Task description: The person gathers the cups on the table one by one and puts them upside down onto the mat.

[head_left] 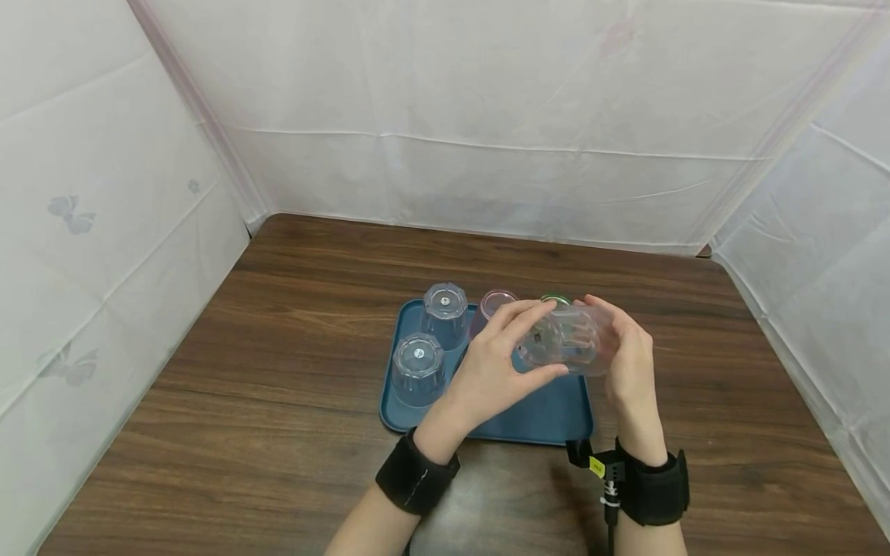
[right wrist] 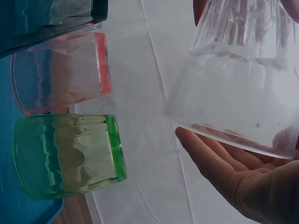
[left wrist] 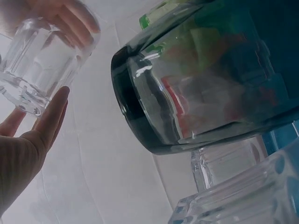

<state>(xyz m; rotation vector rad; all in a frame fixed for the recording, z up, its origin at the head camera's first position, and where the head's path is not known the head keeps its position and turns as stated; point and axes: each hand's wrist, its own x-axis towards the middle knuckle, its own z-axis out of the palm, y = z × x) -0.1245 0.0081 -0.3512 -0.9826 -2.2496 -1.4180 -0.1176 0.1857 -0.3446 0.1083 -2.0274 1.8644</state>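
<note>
Both hands hold a clear faceted plastic cup [head_left: 568, 344] sideways above the blue tray [head_left: 538, 417]. My left hand [head_left: 487, 363] grips it at the thick base, thumb below and fingers above. At the wide rim, my right hand [head_left: 634, 363] holds the other end, with the fingers along the rim in the right wrist view. Upside down on the tray stand two clear cups [head_left: 419, 371] [head_left: 446, 313] at the left, a pink cup [right wrist: 60, 74] and a green cup [right wrist: 70, 156]. A dark grey-green cup [left wrist: 187, 88] is close to my left wrist, hidden by that hand in the head view.
The tray lies on a dark wood-grain table [head_left: 278, 371]. White sheeting [head_left: 487, 100] hangs behind the table and along both sides. Black straps with cameras wrap both wrists, and a cable [head_left: 611, 502] runs down from the right one.
</note>
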